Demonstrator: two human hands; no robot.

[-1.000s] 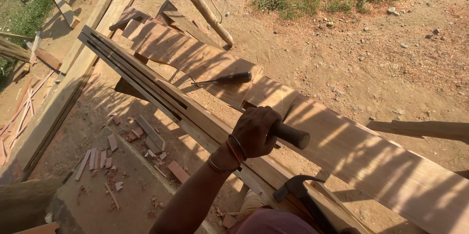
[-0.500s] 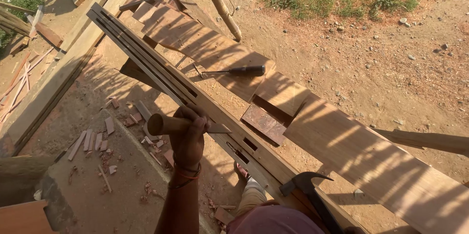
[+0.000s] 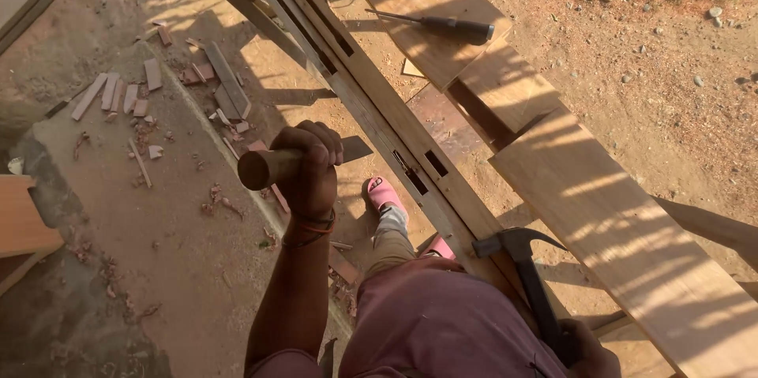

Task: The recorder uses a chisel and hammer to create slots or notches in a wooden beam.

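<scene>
My left hand [image 3: 309,166] is shut on a chisel [image 3: 264,169] with a round wooden handle; its dark flat blade juts right, just short of a long grooved wooden rail [image 3: 379,121]. The rail has small rectangular slots cut in it and runs diagonally from the top centre to my lap. My right hand [image 3: 588,350], at the bottom right edge, grips the handle of a claw hammer [image 3: 517,242], whose head rests beside the rail's near end. A wide plank [image 3: 624,228] lies alongside the rail on the right.
A black-handled tool [image 3: 442,24] lies on the plank at the top. My foot in a pink sandal [image 3: 384,191] stands under the rail. Wood offcuts and chips [image 3: 118,94] litter the concrete at left. A board end [image 3: 20,216] sticks in from the left edge.
My left hand has swung the chisel from above the plank leftwards, off the rail, and holds it over the ground. The view has tilted down and closer; the hammer stays low at the right.
</scene>
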